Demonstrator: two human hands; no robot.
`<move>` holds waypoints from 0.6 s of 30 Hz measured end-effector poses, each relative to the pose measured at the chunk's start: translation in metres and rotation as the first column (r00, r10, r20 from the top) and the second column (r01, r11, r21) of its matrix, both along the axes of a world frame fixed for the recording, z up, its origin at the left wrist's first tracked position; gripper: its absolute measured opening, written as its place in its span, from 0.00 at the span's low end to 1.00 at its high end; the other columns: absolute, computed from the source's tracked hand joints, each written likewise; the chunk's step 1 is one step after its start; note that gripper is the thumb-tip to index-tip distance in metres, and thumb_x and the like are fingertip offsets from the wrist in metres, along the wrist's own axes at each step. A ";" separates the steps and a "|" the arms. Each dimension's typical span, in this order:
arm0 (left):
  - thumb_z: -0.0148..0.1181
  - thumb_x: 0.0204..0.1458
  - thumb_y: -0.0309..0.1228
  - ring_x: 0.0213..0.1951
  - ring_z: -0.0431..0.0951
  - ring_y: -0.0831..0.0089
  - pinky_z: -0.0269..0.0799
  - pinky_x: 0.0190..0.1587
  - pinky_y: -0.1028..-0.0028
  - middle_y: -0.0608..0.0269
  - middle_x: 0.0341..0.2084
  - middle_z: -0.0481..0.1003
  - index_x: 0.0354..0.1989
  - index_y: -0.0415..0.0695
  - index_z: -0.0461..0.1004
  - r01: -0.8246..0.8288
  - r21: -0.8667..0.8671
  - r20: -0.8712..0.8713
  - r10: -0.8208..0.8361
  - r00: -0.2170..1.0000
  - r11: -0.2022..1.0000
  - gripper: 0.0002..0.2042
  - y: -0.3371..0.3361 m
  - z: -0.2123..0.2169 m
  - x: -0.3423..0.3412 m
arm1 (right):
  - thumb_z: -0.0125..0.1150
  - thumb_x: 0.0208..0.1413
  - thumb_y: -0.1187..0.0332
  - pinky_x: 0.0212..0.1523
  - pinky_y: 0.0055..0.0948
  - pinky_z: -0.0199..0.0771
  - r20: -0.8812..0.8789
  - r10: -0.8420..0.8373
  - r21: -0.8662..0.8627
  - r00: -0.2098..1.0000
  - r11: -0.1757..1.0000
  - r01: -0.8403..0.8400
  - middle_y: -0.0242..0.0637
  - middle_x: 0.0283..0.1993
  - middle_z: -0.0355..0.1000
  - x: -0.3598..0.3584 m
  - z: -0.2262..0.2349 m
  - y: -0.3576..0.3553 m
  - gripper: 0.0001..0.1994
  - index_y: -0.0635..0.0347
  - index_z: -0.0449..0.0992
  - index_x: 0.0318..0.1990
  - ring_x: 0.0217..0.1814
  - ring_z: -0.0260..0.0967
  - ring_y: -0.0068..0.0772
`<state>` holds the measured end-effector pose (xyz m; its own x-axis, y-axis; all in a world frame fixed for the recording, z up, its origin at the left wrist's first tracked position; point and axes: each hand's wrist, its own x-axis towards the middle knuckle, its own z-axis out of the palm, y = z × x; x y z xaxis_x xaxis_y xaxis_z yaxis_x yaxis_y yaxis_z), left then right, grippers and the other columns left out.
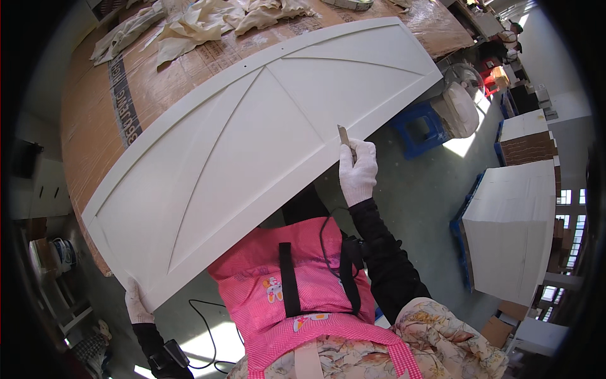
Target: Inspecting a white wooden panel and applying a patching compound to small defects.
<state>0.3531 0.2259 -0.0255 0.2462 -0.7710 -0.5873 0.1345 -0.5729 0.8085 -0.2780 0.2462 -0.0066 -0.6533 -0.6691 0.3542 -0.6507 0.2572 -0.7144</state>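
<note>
A long white door panel (240, 151) with raised frame strips and diagonal grooves lies slantwise across a cardboard-covered table (88, 139), its near edge overhanging toward me. My left hand (137, 303), in a white glove, is closed on the panel's near left corner, with part of the fingers hidden by the edge. My right hand (358, 170), gloved too, is closed around a small flat brownish-grey strip (343, 135), whose kind I cannot make out. The strip points up and away from me, near the panel's near edge. Whether it touches the panel is unclear.
Crumpled cream cloths (202, 25) lie on the far side of the table. A blue plastic stool (420, 129) stands right of the panel. Farther right, large white stacked boards (508, 234) sit on a blue pallet. A black cable (211, 335) hangs near my left arm.
</note>
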 end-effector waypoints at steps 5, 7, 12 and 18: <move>0.62 0.62 0.46 0.51 0.81 0.67 0.79 0.52 0.65 0.61 0.54 0.78 0.62 0.41 0.70 0.074 -0.020 0.004 -0.074 0.997 0.997 0.26 0.009 0.016 -0.009 | 0.63 0.63 0.65 0.44 0.27 0.73 0.167 -0.193 0.080 0.967 0.980 0.182 0.36 0.50 0.66 -0.041 -0.031 -0.015 0.09 0.62 0.79 0.43 0.41 0.68 0.24; 0.64 0.60 0.47 0.48 0.81 0.69 0.80 0.49 0.67 0.60 0.51 0.78 0.59 0.38 0.72 0.153 -0.050 0.028 -0.152 0.988 0.987 0.27 0.003 0.010 -0.019 | 0.59 0.67 0.65 0.36 0.21 0.70 0.750 0.064 -0.063 0.658 0.998 -0.026 0.24 0.34 0.72 -0.064 -0.015 -0.017 0.09 0.61 0.76 0.46 0.34 0.69 0.17; 0.66 0.58 0.49 0.42 0.77 0.77 0.73 0.48 0.73 0.62 0.43 0.80 0.52 0.34 0.77 0.258 -0.082 0.422 -0.201 0.884 0.963 0.27 -0.007 0.015 -0.053 | 0.57 0.69 0.62 0.39 0.19 0.77 0.878 0.220 -0.267 0.426 0.962 0.055 0.27 0.44 0.75 -0.099 -0.048 -0.010 0.11 0.57 0.76 0.51 0.43 0.74 0.17; 0.68 0.55 0.51 0.42 0.80 0.70 0.76 0.47 0.69 0.55 0.41 0.82 0.53 0.35 0.76 0.208 -0.114 0.521 -0.120 0.845 0.972 0.29 0.008 0.001 -0.041 | 0.57 0.69 0.60 0.51 0.28 0.77 0.943 0.256 -0.290 0.213 0.945 0.149 0.30 0.57 0.74 -0.082 -0.071 -0.017 0.16 0.54 0.74 0.60 0.56 0.72 0.23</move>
